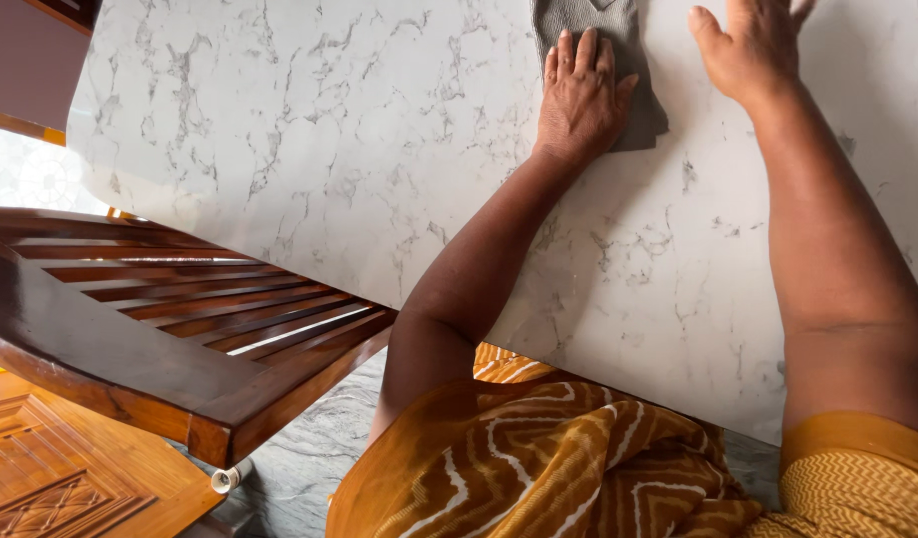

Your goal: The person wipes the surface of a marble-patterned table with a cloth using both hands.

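Grey cloth (618, 60) under left hand (580, 95) | marble table (309, 149) | wooden chair (170, 319) beside

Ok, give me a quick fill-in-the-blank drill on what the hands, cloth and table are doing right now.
1. The left hand lies palm down on a folded ____ cloth.
2. The right hand rests flat on the white ____-patterned tabletop, beside the cloth.
3. At the table's left stands a slatted chair of dark ____.

Missing words: grey; marble; wood.
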